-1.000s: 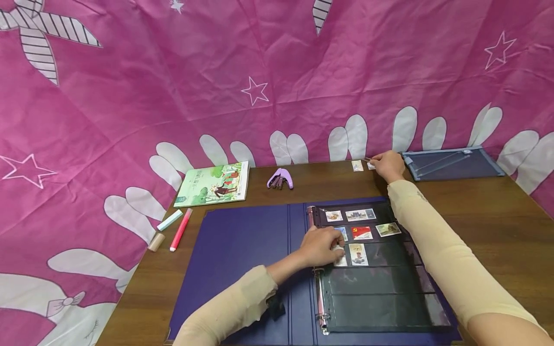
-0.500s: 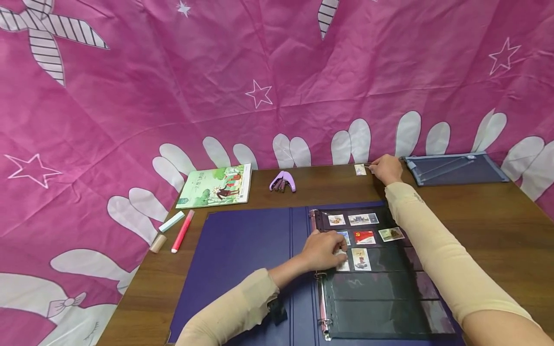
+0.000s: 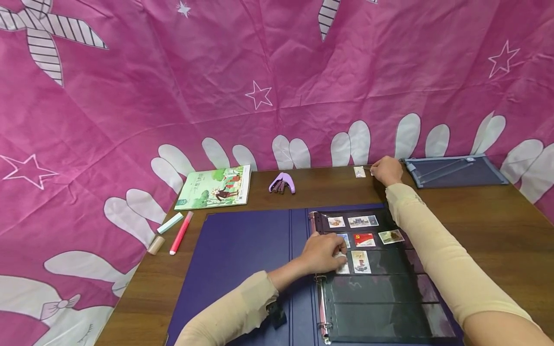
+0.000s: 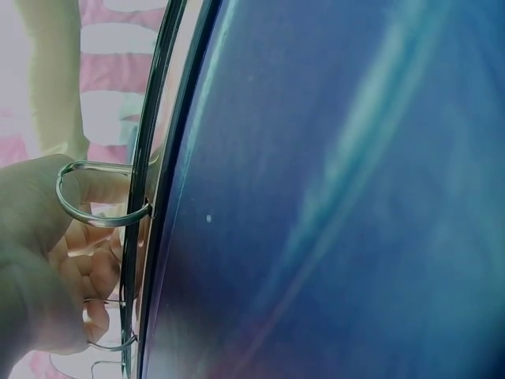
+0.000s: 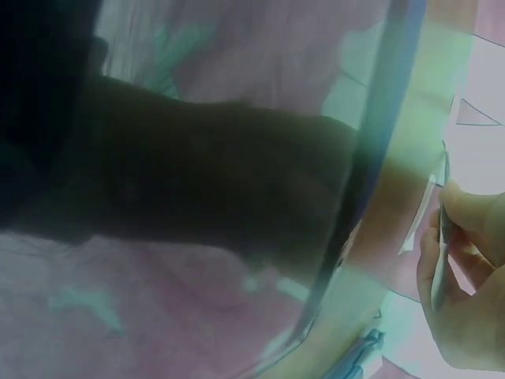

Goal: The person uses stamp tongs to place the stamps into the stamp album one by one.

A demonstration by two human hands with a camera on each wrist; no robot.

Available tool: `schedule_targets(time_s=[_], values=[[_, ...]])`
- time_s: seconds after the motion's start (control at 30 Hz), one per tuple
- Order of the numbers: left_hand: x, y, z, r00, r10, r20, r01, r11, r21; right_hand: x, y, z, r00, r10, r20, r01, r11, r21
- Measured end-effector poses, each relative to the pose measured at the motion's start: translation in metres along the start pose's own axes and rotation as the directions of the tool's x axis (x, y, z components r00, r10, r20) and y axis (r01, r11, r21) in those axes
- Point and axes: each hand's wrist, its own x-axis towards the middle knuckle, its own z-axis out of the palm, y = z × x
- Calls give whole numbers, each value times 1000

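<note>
My left hand [image 3: 322, 252] rests on the black stamp page [image 3: 368, 319] beside the ring spine, fingers bent. Its fingers partly cover a stamp [image 3: 344, 268] in the third row. Several more stamps sit in the upper pockets, among them a red one [image 3: 364, 240]. In the left wrist view, the left hand [image 4: 39, 253] is behind a metal ring [image 4: 102, 221]. At the table's far edge, my right hand [image 3: 386, 171] pinches metal tweezers [image 5: 442, 268]. A loose stamp [image 3: 359, 171] lies left of the tweezer tips, and a pale sliver shows at the fingertips.
The dark blue album cover [image 3: 246, 250] lies open on the wooden table. Behind it are a green booklet [image 3: 214, 187] and a purple hole punch [image 3: 282, 183]. Markers [image 3: 181, 233] lie at the left. A mesh zip pouch [image 3: 456, 171] lies right of my right hand.
My right hand has shifted slightly left with the tweezers, and the stamp seen by their tips is now mostly hidden. My left hand stays on the page. The head view has tilted slightly.
</note>
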Motion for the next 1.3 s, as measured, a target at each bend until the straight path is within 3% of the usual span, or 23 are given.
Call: schedule_targets(time_s=[0.43,0.6,0.83,0.97,1.17,1.3], values=[[0,1,0,1000,-5,-3,5,1000,10,3,-1,-7,1000,2,-13,-1,999,47],[0,2,2,1000,-17,6,17,1000,4,-7,-2,-21,994,-99,-44,104,988,115],[1,-1,3,999,-29,17,30,999,-12,-51,-2,-56,972,-221,-77,232,952,199],[-1,-3,2,999,-41,8,41,999,-36,-85,8,-67,965,-261,4,256,949,182],[-1,-3,-1,999,-46,1,46,996,-71,-136,28,-65,959,-257,123,230,953,195],[1,-1,1,999,-33,6,33,996,-88,-166,41,-57,957,-240,160,204,956,211]])
